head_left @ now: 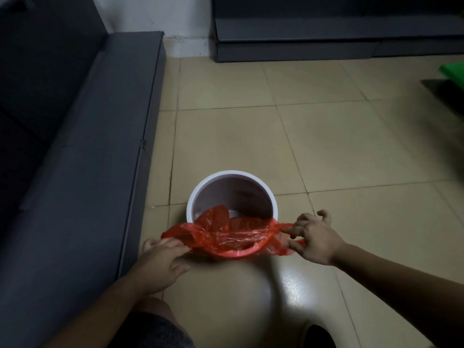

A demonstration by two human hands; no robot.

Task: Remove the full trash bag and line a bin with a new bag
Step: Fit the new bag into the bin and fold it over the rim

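In the head view, the white bin stands upright on the tiled floor at lower centre of the frame, its mouth facing up toward the camera, just right of a grey sofa. A red bag lies stretched across the near part of the rim, its long axis running left to right in the picture, part of it sagging into the bin. The left hand pinches the bag's left end and the right hand grips the right handle loops, fingers curled through them. The step in hand looks to be fitting the new liner: it would go best by spreading the mouth wide, hooking the near edge over the rim first, then drawing the far edge across without tearing the thin film.
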